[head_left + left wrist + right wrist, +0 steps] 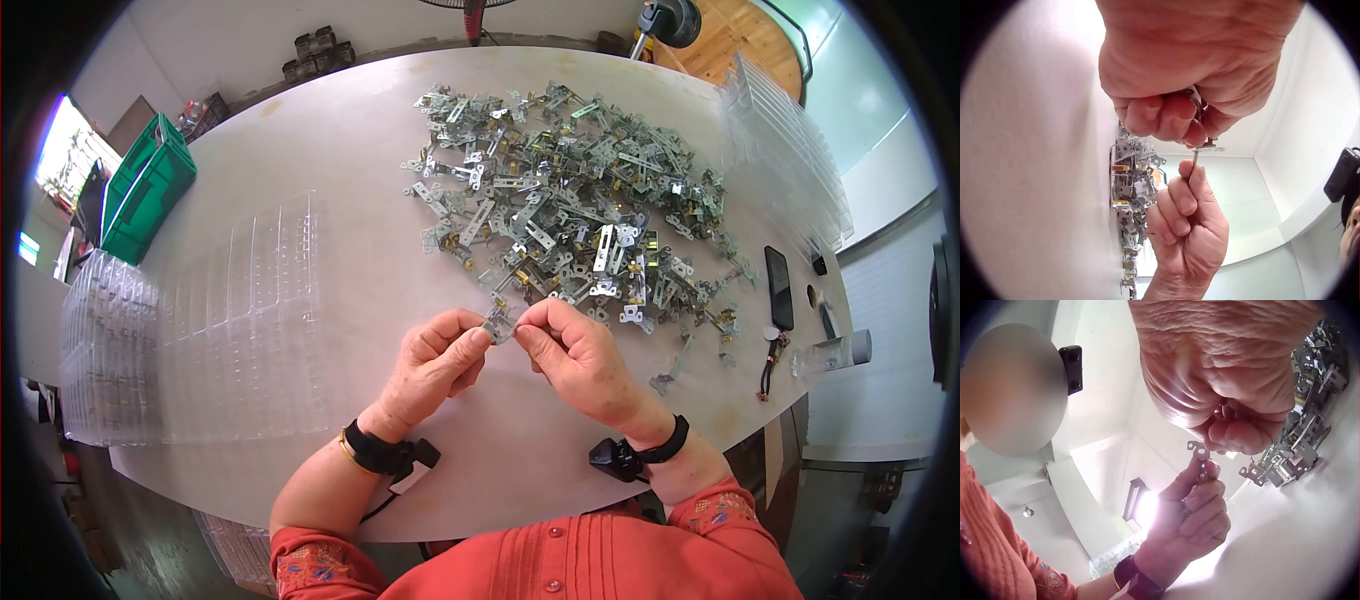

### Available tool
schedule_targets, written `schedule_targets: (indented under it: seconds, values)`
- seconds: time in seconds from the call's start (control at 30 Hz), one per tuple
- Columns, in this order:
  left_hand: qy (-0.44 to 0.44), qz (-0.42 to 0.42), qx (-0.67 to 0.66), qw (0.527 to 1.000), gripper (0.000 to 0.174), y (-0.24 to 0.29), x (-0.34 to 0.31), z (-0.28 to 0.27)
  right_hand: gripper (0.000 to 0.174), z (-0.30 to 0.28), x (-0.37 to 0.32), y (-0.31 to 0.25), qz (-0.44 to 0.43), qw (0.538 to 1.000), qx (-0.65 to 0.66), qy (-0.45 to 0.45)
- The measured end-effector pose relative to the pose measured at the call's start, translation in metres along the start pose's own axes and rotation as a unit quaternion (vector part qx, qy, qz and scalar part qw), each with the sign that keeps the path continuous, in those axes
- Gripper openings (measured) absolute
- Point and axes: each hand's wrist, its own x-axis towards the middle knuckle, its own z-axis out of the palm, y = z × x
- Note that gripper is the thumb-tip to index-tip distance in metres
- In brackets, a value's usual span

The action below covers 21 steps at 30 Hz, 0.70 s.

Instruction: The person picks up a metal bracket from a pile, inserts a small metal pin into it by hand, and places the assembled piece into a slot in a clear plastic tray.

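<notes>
Both hands meet over the near side of the table, just in front of a heap of small metal brackets (590, 220). A small metal bracket (1199, 450) with holes is pinched between the thumb and fingers of my left hand (430, 360). Beside it my right hand (580, 360) pinches a thin metal piece (1195, 159) between thumb and forefinger. The tip of that piece is right at the bracket in the left wrist view. My fingers hide most of both parts.
Clear plastic trays (240, 320) lie at the left, with more trays (785, 150) at the back right. A green crate (150, 190) is at the far left. A phone (778, 288) and a clear bottle (830, 354) lie along the right edge.
</notes>
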Motion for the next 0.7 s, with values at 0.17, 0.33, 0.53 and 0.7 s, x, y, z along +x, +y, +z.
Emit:
schedule_targets:
  seconds: [0.17, 0.33, 0.53, 0.7]
  values:
    - [-0.008, -0.011, -0.014, 1.000, 0.026, 0.002, 0.000, -0.001, 0.014, -0.001, 0.001, 0.000, 0.058, 0.996, 0.070, -0.018]
    - [-0.029, -0.036, 0.018, 0.999, 0.028, 0.005, -0.002, 0.001, 0.020, -0.004, 0.002, 0.001, 0.101, 0.977, 0.175, -0.072]
    - [-0.061, -0.017, 0.052, 0.997, 0.029, 0.005, -0.004, 0.006, 0.016, -0.007, 0.003, -0.002, 0.138, 0.981, 0.099, -0.096]
    - [-0.114, -0.038, 0.102, 0.987, 0.031, 0.008, -0.006, 0.007, 0.012, -0.004, 0.002, 0.006, 0.025, 0.999, 0.038, -0.015]
